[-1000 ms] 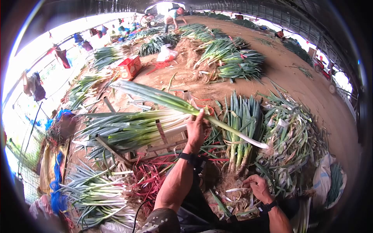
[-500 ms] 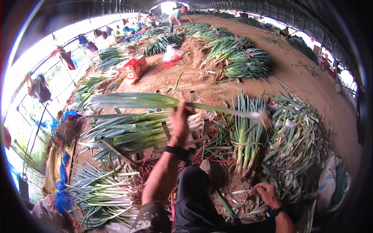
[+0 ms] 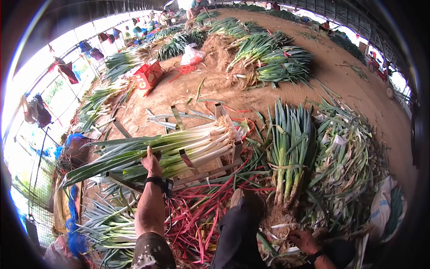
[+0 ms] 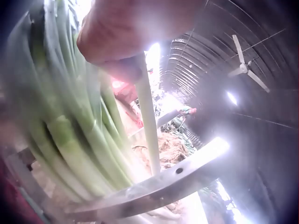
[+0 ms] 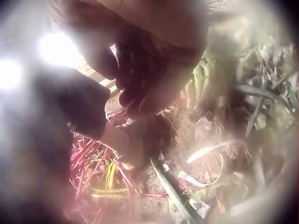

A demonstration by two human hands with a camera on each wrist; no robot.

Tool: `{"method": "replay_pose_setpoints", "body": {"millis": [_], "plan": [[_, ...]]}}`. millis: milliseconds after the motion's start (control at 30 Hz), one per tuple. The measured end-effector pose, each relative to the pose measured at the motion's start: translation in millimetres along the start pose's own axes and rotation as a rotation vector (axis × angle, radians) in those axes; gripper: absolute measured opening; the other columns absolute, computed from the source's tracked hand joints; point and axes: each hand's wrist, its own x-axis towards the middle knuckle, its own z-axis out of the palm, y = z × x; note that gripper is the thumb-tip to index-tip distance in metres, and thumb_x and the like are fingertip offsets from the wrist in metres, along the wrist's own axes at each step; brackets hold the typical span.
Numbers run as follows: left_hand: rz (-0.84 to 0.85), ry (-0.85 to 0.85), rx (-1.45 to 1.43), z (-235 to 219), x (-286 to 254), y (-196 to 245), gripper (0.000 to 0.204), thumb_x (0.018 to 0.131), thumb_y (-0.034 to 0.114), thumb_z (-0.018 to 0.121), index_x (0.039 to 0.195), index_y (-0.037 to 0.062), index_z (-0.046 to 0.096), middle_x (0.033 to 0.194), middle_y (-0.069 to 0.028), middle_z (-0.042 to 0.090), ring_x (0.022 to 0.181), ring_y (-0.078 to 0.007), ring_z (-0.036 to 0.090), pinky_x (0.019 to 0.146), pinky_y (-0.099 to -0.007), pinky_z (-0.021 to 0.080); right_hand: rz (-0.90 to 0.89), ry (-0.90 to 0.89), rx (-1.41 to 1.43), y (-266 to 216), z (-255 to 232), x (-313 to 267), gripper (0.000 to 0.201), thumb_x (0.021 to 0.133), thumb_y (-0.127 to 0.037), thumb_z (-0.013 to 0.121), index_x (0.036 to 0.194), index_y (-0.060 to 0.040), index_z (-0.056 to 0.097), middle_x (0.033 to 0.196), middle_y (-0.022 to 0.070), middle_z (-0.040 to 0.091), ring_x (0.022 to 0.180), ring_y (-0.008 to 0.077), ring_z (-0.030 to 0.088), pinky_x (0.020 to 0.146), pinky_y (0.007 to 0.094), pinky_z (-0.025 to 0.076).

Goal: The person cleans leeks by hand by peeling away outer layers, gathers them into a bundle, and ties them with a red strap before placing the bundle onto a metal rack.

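Observation:
Long green onions (image 3: 197, 148) with white shafts lie on their side in a low metal rack (image 3: 188, 161), roots toward the right. My left hand (image 3: 152, 163) is on the leaf side of this pile and grips a green onion. In the left wrist view, the curled fingers (image 4: 126, 37) hold one stalk (image 4: 147, 116) beside the rack's metal upright. Low at the right, my right hand (image 3: 304, 241) hangs with its fingers loosely curled and nothing in them. Below it are peelings and roots; a tied green onion bundle (image 3: 289, 152) stands just beyond.
Red strips (image 3: 201, 215) lie before the rack, with more green onions (image 3: 107, 228) at the left. A trimmings heap (image 3: 345, 161) and white sack (image 3: 380, 201) are at the right. A red box (image 3: 148, 77), bundles (image 3: 277, 58) and a person (image 3: 197, 9) are farther back.
My left hand has moved left and down with the green onion, from above the rack onto the pile in it. My right hand has dropped slightly lower in the head view.

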Motion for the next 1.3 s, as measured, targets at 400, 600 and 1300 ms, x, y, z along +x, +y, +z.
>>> {"method": "replay_pose_setpoints", "body": {"millis": [400,600,1300], "plan": [[-0.313,-0.159,0.239,37,-19,-67,0.039,0.090,0.036,0.073,0.086,-0.0022,0.066,0.074,-0.0083,0.065,0.060,-0.0189,0.064,0.046,-0.0347,0.055,0.057,0.013,-0.062,-7,10,2,0.023,0.094,-0.021,0.065,0.105,-0.0018,0.072,0.090,0.0090,0.075,0.082,0.0156,0.072,0.074,0.0296,0.055],[0.150,-0.351,0.471,24,-19,-63,0.041,0.090,0.038,0.072,0.097,-0.0029,0.070,0.082,-0.0098,0.070,0.066,-0.0176,0.065,0.056,-0.0313,0.056,0.044,0.051,-0.093,-19,8,4,0.023,0.090,-0.024,0.069,0.103,-0.0048,0.073,0.090,0.0127,0.074,0.086,0.0243,0.072,0.076,0.0332,0.054],[0.355,-1.033,0.416,117,-137,106,0.038,0.103,0.032,0.050,0.123,0.0029,0.062,0.089,-0.0075,0.070,0.073,-0.0134,0.066,0.061,-0.0271,0.050,-0.293,0.523,0.747,-95,-144,-50,0.029,0.103,-0.020,0.053,0.127,-0.0051,0.058,0.086,0.0059,0.068,0.070,0.0142,0.068,0.062,0.0254,0.055]]}}
